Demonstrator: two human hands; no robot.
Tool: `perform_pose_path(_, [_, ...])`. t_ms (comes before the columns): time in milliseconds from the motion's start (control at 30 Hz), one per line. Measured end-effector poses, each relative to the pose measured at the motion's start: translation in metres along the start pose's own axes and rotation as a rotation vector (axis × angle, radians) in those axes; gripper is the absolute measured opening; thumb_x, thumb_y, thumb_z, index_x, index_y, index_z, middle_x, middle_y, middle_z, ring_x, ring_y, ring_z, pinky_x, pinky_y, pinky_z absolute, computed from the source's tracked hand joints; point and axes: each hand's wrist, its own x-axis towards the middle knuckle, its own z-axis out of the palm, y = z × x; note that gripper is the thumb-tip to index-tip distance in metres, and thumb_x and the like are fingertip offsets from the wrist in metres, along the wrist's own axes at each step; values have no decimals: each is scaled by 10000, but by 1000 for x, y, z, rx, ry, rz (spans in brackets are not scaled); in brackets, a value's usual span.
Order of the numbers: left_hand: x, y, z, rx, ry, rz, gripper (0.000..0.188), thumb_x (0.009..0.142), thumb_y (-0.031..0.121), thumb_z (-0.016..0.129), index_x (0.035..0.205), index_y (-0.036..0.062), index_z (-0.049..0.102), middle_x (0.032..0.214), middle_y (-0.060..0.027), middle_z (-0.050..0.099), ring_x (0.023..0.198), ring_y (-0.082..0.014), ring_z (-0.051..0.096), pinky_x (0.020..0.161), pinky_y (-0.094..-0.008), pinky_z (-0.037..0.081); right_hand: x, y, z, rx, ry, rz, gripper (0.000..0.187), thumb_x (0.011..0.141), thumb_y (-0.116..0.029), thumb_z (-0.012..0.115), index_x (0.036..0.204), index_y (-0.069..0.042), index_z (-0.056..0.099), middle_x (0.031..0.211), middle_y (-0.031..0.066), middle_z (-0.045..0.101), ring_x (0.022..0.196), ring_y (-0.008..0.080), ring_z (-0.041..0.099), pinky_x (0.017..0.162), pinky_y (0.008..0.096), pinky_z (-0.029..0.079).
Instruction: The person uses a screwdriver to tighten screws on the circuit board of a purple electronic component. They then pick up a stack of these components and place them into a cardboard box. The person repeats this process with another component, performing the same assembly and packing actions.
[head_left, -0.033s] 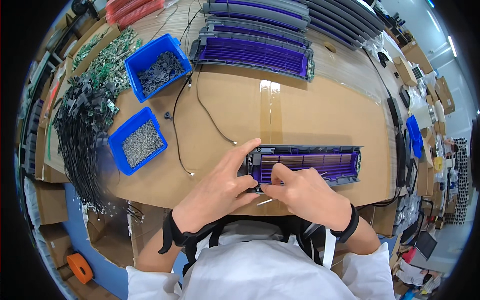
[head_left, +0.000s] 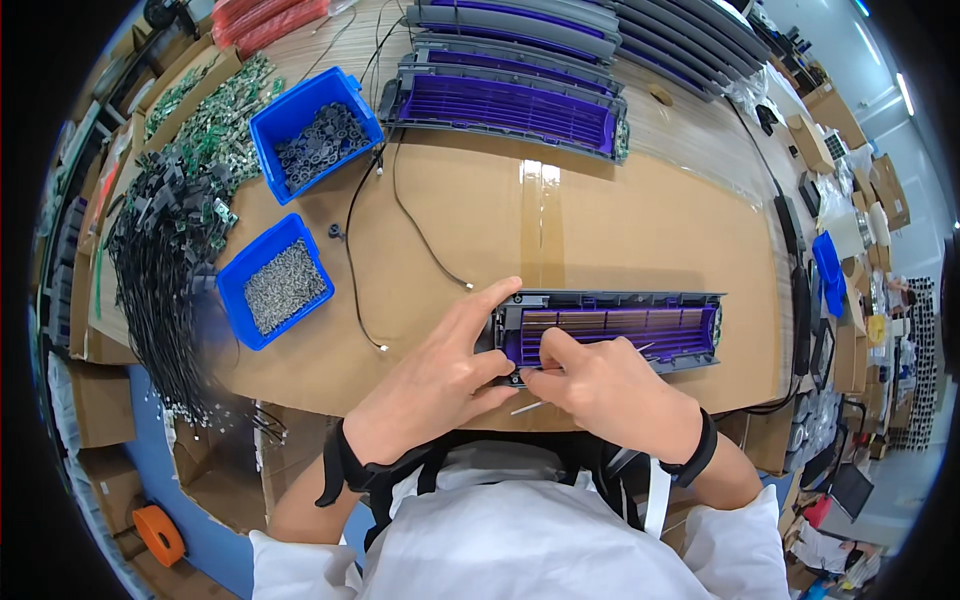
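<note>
A long grey and purple slatted panel [head_left: 640,322] lies on the cardboard in front of me. My left hand [head_left: 455,365] grips its left end, the index finger stretched to the upper corner and the thumb at the lower one. Over the panel's lower left corner, my right hand [head_left: 598,385] is closed, thumb and fingers pinched together at the edge. Whatever sits between those fingertips is hidden. A thin pale rod [head_left: 526,407] pokes out below the right hand, and a similar thin tip shows above the knuckles; I cannot tell if they are one piece.
Left of the panel stand a blue bin of screws [head_left: 285,290] and a blue bin of dark round parts [head_left: 320,145]. Beyond are bundled black cables [head_left: 165,290] and green circuit boards [head_left: 220,115]. More slatted panels [head_left: 510,105] line the back. Two loose cables [head_left: 352,240] trail across the cardboard.
Almost nothing differs. The pale rod's lower end has shifted very slightly, and the right hand has barely moved.
</note>
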Motion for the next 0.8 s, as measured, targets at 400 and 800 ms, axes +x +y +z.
perform_pose_path(400, [3, -1, -1, -2, -64, 5, 231, 670, 56, 810, 804, 16, 627, 1469, -211, 350, 1281, -430, 430, 1012, -464, 424, -6, -1, 2, -144, 24, 2, 68, 791, -76, 619, 799, -9, 610, 829, 121, 510, 558, 232, 606, 465, 344, 487])
perform_pose_path(800, [0, -1, 0, -13, -66, 10, 269, 694, 71, 808, 944, 124, 723, 1500, -192, 320, 1346, -409, 374, 1056, -469, 392, -32, 26, -8, -13, 5, 25, 275, 793, -66, 623, 1047, -102, 722, 817, 119, 561, 582, 257, 610, 498, 367, 489])
